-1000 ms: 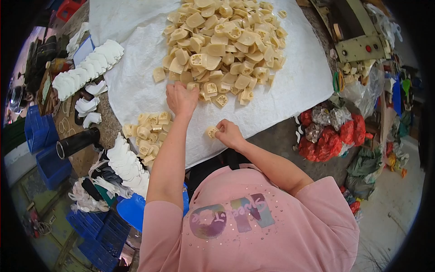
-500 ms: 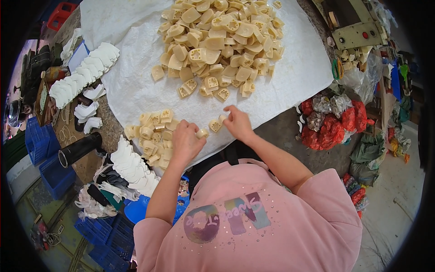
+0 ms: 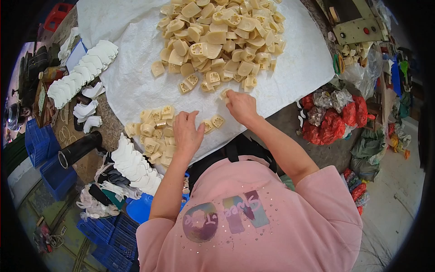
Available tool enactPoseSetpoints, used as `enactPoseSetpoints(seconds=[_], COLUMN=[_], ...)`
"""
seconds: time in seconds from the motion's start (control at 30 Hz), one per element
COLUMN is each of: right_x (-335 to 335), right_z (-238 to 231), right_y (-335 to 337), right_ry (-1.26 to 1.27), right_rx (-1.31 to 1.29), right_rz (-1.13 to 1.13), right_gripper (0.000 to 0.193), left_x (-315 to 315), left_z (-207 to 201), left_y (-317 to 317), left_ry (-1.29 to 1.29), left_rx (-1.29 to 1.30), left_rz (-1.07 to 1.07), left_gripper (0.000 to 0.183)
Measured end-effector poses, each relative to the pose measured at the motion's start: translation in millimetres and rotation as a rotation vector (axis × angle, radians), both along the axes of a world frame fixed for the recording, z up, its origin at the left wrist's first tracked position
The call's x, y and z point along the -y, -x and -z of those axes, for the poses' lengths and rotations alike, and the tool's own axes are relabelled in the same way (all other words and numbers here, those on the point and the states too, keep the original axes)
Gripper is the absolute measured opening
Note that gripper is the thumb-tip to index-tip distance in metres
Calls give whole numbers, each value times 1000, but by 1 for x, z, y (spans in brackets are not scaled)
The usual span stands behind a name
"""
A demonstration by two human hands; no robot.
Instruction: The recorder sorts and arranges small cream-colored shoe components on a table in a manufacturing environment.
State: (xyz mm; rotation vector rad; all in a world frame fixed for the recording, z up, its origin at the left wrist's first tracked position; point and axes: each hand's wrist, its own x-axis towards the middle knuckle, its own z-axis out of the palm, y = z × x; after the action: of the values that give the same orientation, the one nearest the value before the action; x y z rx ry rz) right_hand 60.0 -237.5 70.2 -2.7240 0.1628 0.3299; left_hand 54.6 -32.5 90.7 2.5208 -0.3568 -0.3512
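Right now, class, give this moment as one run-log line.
left hand: open between small beige heap and two loose beige pieces | right hand: grip on one beige plastic piece | large beige heap: on white sheet

A workshop: many look-alike cream parts (image 3: 217, 38) lie heaped on a white sheet (image 3: 131, 54), with overlapping white pieces (image 3: 84, 73) and blue crates (image 3: 61, 188) left of the sheet, and, right of the sheet, a machine panel (image 3: 355, 34) with a red knob (image 3: 366, 31), and red plastic bags (image 3: 328, 126)

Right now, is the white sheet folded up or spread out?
Spread out: the white sheet lies broad beneath the big pile of cream pieces, showing on both sides.
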Motion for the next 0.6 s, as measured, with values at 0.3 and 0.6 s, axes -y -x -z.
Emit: enactPoseSetpoints(seconds=[0.3,0.6], right_x=[37,77], right_z=[9,-1], right_y=[55,30], right_ry=[34,-250], right_rx=[100,69], right_rz=[-556,281], right_gripper=[18,34], left_x=[5,38], left_z=[0,5], left_y=[-3,-13], left_ry=[31,105], left_rx=[-51,74], left_rz=[47,220], left_gripper=[38,34])
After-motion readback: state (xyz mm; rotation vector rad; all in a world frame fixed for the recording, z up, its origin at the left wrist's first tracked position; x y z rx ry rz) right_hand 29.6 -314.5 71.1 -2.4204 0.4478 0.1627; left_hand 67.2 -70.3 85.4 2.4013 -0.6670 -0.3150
